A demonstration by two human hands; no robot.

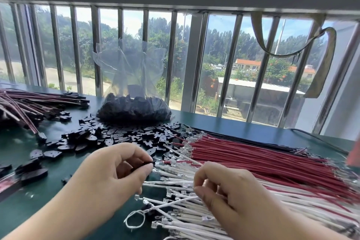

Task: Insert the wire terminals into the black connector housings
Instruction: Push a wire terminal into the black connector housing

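My left hand point(116, 169) pinches a small black connector housing point(145, 164) between thumb and forefinger, with a red wire's terminal point(160, 162) at its right end. My right hand point(224, 193) pinches a white wire point(175, 201) from the white wire bundle point(187, 220) at the front. A red wire bundle point(263, 161) lies behind it, with black wires point(243, 138) beyond. Loose black housings point(116, 134) are scattered over the green table point(58, 191).
A clear plastic bag point(134, 107) full of black housings stands at the back centre by the barred window point(194, 60). A pile of assembled wires with housings point(29, 107) lies at the far left. A white string loop point(134, 218) lies near the front.
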